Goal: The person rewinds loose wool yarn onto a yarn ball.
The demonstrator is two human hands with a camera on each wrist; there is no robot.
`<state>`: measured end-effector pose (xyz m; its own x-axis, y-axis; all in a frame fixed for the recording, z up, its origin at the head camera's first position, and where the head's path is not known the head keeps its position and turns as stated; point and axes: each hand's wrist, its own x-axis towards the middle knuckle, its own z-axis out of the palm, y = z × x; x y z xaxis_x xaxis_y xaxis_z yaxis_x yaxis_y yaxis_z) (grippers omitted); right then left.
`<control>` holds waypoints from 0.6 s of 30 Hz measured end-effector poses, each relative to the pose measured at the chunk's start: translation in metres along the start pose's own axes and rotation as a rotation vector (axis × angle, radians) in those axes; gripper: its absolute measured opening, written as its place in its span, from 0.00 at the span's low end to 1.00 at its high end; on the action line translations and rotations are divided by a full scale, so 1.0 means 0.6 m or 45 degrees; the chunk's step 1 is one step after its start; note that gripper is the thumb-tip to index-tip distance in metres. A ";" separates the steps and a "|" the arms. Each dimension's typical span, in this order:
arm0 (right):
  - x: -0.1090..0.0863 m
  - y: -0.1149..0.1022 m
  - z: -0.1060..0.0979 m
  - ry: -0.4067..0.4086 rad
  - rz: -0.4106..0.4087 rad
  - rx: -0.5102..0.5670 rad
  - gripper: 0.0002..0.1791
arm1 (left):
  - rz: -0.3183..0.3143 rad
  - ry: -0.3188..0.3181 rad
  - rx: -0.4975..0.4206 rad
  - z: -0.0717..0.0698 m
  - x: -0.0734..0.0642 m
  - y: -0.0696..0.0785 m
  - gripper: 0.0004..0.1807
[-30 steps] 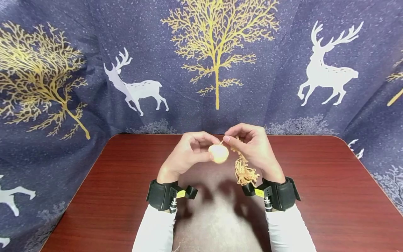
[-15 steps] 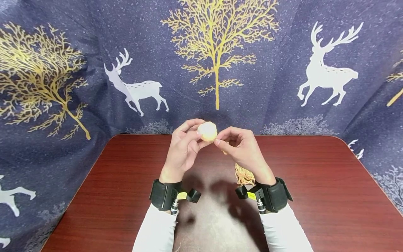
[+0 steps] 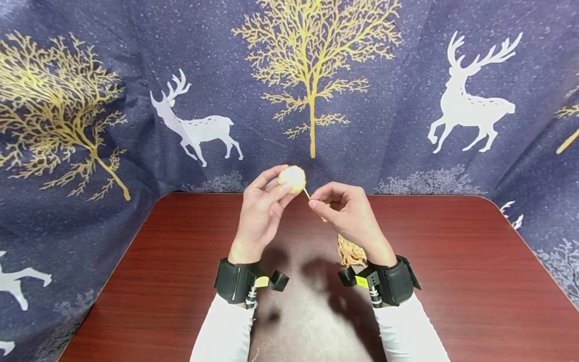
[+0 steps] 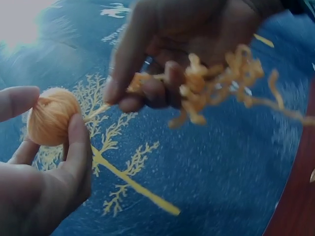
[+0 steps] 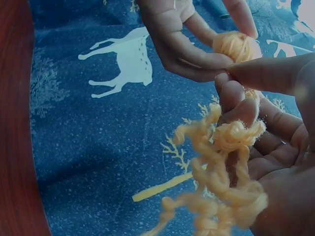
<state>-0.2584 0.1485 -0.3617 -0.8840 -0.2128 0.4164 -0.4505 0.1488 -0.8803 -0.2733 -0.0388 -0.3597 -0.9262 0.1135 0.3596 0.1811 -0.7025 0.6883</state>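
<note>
A small wound ball of orange-yellow yarn (image 4: pixel 53 117) is held up above the table by my left hand (image 3: pixel 260 213), thumb on one side and fingers on the other. From the ball a short taut strand (image 3: pixel 307 193) runs to my right hand (image 3: pixel 346 211), which pinches it between thumb and forefinger. Loose, kinked yarn (image 5: pixel 231 167) trails out below the right hand's curled fingers. In the head view much of that tangle is hidden behind the right hand, with its lower end (image 3: pixel 352 251) showing beside the wrist.
The reddish-brown wooden table (image 3: pixel 181 281) has a greyish mat (image 3: pixel 307 322) in front of me. Behind its far edge hangs a dark blue cloth (image 3: pixel 384 130) printed with white deer and golden trees. Both wrists wear black camera bands (image 3: pixel 393 281).
My left hand has turned and lifted the yarn ball up and to the left, most recently away from the right fingertips, baring the strand. My right hand has shifted slightly left.
</note>
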 end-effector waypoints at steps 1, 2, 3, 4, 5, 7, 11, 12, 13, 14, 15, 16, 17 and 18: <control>0.000 0.000 0.000 -0.002 0.000 -0.005 0.04 | 0.048 0.010 0.065 0.002 0.000 -0.002 0.19; 0.000 -0.001 0.001 -0.004 0.001 -0.015 0.04 | 0.094 0.027 0.137 0.002 -0.001 -0.004 0.19; -0.001 -0.002 0.001 -0.006 -0.002 -0.026 0.03 | 0.133 0.049 0.219 0.004 -0.001 -0.006 0.19; -0.002 -0.003 0.001 -0.007 -0.005 -0.041 0.03 | 0.167 0.071 0.308 0.003 -0.001 -0.008 0.20; -0.002 -0.005 0.001 -0.005 -0.012 -0.062 0.03 | 0.196 0.087 0.409 0.003 -0.001 -0.011 0.20; -0.004 -0.010 0.000 0.001 -0.026 -0.090 0.03 | 0.228 0.096 0.623 0.001 -0.001 -0.013 0.22; -0.006 -0.016 -0.010 0.025 -0.056 -0.048 0.03 | 0.184 -0.011 0.963 -0.006 -0.002 -0.013 0.21; -0.006 -0.017 -0.013 0.035 -0.056 -0.017 0.03 | 0.157 -0.055 1.020 -0.008 -0.003 -0.012 0.20; -0.006 -0.017 -0.016 0.046 -0.052 0.019 0.03 | 0.118 -0.101 1.060 -0.010 -0.003 -0.010 0.20; -0.006 -0.017 -0.019 0.057 -0.044 0.067 0.03 | 0.071 -0.156 1.085 -0.011 -0.004 -0.009 0.19; -0.006 -0.016 -0.022 0.069 -0.030 0.124 0.04 | 0.022 -0.218 1.099 -0.013 -0.005 -0.007 0.18; -0.006 -0.016 -0.025 0.084 -0.020 0.176 0.04 | -0.025 -0.284 1.103 -0.015 -0.005 -0.006 0.18; -0.006 -0.014 -0.027 0.099 -0.010 0.224 0.04 | -0.072 -0.358 1.097 -0.016 -0.006 -0.004 0.18; -0.006 -0.013 -0.030 0.112 0.004 0.276 0.04 | -0.116 -0.432 1.082 -0.018 -0.006 -0.002 0.17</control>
<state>-0.2540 0.1654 -0.3523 -0.8969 -0.1265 0.4237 -0.4189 -0.0639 -0.9058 -0.2739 -0.0460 -0.3687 -0.8265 0.4373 0.3545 0.4187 0.0565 0.9064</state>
